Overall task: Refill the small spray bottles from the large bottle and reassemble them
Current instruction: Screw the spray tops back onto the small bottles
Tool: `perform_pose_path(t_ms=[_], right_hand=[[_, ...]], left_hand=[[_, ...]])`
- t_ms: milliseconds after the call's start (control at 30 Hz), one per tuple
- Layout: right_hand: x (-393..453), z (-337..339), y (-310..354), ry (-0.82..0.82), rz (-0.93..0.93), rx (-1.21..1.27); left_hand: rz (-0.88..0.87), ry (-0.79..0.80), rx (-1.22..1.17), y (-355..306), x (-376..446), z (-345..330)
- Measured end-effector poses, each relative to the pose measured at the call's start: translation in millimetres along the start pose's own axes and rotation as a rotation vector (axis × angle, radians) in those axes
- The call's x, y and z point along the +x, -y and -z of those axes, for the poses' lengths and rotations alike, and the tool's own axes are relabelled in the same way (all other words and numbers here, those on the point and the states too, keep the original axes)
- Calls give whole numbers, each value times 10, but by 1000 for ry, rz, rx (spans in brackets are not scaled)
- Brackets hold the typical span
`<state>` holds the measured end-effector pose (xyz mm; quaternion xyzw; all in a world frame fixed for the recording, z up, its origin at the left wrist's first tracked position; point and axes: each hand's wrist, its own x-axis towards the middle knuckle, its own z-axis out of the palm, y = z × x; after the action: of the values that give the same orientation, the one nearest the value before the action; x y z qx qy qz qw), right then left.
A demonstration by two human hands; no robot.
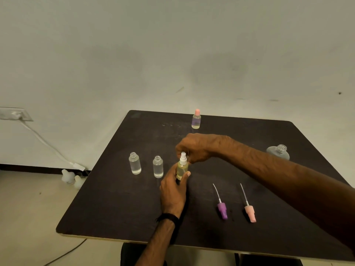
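Observation:
My left hand point(172, 191) grips a small yellowish spray bottle point(182, 168) standing near the middle of the dark table point(119, 208). My right hand point(194, 147) pinches the white spray head point(183, 158) on that bottle's neck. Two small clear bottles point(135, 163) point(158, 167) stand uncapped to the left. A purple spray head point(221, 209) and a pink spray head point(250, 213) lie on the table to the right, tubes pointing away from me. The large clear bottle point(278, 152) stands uncapped at the right edge.
A small bottle with a pink cap point(196, 120) stands at the far edge of the table. White caps point(72, 178) lie on the floor to the left, beside a white cable point(48, 144) running from a wall socket point(14, 114).

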<state>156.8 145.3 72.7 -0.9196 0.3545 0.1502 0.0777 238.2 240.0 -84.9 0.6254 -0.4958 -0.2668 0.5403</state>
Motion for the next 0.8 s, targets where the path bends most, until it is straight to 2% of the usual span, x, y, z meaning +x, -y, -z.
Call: perform_pose_path(t_ms=[333,400,533,800], right_hand=[[58,-70,59,-19,-132,-286],[42,-62,39,1,-134,-231],[3,10,7,7,-11,28],[-54,-30,143,-79,-43,-103]], left_hand=[[30,6,22,25,2,-3],[14,-2,10,5,5,2],[-3,1,4,2,7,5],[9,23,3,-5,11,21]])
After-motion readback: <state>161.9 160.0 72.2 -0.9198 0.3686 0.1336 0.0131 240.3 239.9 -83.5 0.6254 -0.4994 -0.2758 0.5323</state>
